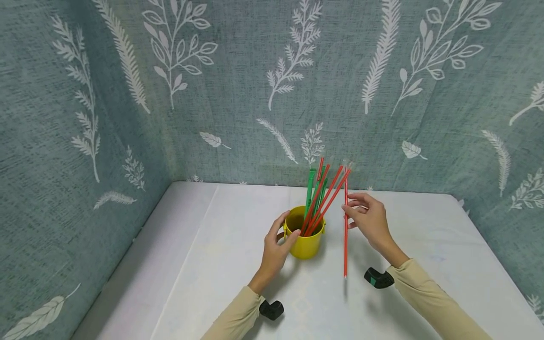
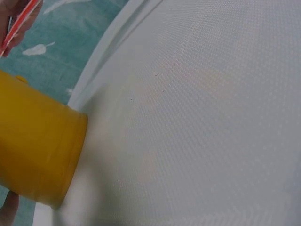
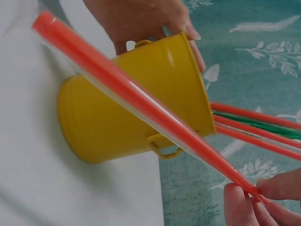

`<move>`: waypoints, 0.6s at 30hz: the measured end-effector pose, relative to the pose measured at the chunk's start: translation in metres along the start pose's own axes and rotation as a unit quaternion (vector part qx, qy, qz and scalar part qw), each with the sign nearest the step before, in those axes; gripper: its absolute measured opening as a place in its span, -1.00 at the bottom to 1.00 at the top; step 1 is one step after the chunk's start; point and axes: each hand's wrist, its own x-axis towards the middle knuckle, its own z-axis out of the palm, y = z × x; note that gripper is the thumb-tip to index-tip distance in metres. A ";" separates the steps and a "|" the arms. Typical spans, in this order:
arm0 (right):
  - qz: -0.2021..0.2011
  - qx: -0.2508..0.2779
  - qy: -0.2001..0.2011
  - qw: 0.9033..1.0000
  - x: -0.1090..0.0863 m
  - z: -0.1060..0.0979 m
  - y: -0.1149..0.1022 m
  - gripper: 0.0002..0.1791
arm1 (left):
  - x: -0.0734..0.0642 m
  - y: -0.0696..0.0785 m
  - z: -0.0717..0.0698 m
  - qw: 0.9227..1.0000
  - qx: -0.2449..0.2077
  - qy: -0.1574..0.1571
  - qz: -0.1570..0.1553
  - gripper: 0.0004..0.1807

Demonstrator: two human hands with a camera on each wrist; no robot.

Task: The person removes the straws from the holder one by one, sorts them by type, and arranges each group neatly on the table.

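A small yellow bucket (image 1: pixel 306 249) stands on the white table, its side filling the left of the left wrist view. My left hand (image 1: pixel 275 248) grips it from the left, thumb over the near rim and fingers around the far side. Red straws (image 1: pixel 333 198) and green straws (image 1: pixel 310 189) lean out of it toward the right. Just right of the bucket, my right hand (image 1: pixel 370 217) pinches one red straw (image 1: pixel 346 250) between thumb and fingertips. That straw hangs nearly upright in a clear wrapper (image 3: pixel 89 80) and crosses in front of the bucket in the right wrist view.
The white table (image 1: pixel 212 264) reaches back to a green curtain (image 1: pixel 238 94) with white leaf prints, which also closes off the left side. A black wrist camera (image 1: pixel 271 310) sits by the left sleeve, another black camera (image 1: pixel 379 278) by the right.
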 end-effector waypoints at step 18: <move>0.029 -0.031 -0.039 0.998 0.002 0.015 0.022 -0.61 | 0.000 0.004 -0.001 1.000 -0.009 -0.005 -0.013 -0.42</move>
